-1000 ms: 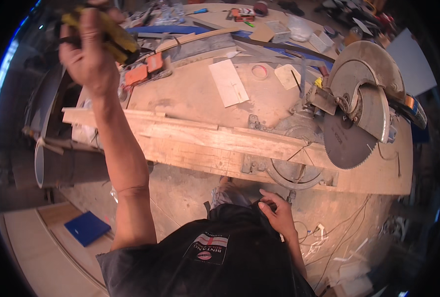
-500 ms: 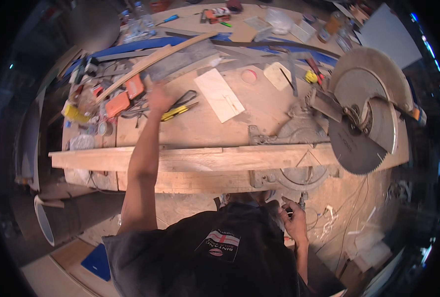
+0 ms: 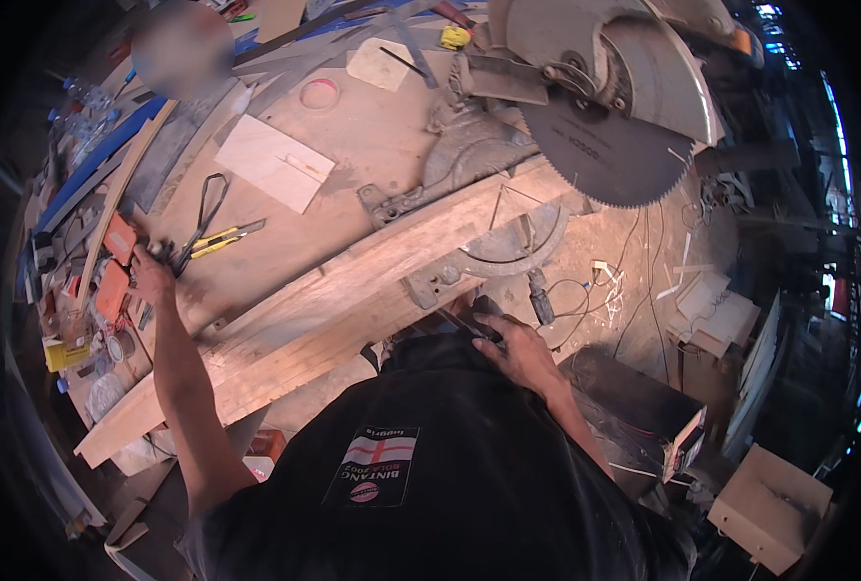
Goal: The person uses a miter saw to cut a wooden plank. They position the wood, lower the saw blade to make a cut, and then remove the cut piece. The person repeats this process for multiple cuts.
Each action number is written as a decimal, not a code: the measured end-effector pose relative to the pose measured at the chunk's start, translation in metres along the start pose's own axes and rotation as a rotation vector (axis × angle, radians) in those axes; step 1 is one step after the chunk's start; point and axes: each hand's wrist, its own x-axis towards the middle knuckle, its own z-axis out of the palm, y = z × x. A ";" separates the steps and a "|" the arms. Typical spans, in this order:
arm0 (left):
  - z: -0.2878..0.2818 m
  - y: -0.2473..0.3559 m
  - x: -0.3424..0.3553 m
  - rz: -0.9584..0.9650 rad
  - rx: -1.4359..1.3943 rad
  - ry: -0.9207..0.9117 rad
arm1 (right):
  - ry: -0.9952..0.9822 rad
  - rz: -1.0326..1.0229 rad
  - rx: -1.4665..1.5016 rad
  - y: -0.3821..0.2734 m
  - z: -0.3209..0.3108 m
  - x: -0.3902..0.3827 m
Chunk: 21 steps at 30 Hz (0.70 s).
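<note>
Left hand [image 3: 152,281] has shifted closer to the orange cases [image 3: 113,290], away from the yellow knife [image 3: 219,240]; view has swung, so the timber [image 3: 362,266] now runs slantwise. Left fingers reach among dark clutter at the cases' edge; cannot tell whether they grasp anything. Right hand [image 3: 525,358] remains near the waist, fingers bent; grip unclear. Cases lie on the tabletop [image 3: 275,232], at its left side. Reading: handling centres on the clutter, with timber resting across the mitre saw [image 3: 600,155] base, untouched by either hand.
</note>
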 end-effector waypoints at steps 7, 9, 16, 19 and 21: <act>-0.027 -0.070 0.041 0.164 -0.282 0.082 | 0.026 -0.151 -0.048 0.030 0.003 0.016; -0.057 -0.066 0.054 0.147 -0.252 -0.019 | 0.007 -0.150 -0.091 0.035 0.004 0.019; -0.093 -0.101 0.091 0.079 -0.343 -0.139 | -0.018 -0.166 -0.115 0.039 -0.004 0.016; -0.107 -0.115 0.101 0.012 -0.403 -0.132 | 0.012 -0.168 -0.108 0.044 -0.005 0.008; -0.121 -0.125 0.102 -0.046 -0.477 -0.118 | -0.008 -0.164 -0.050 0.056 -0.002 0.005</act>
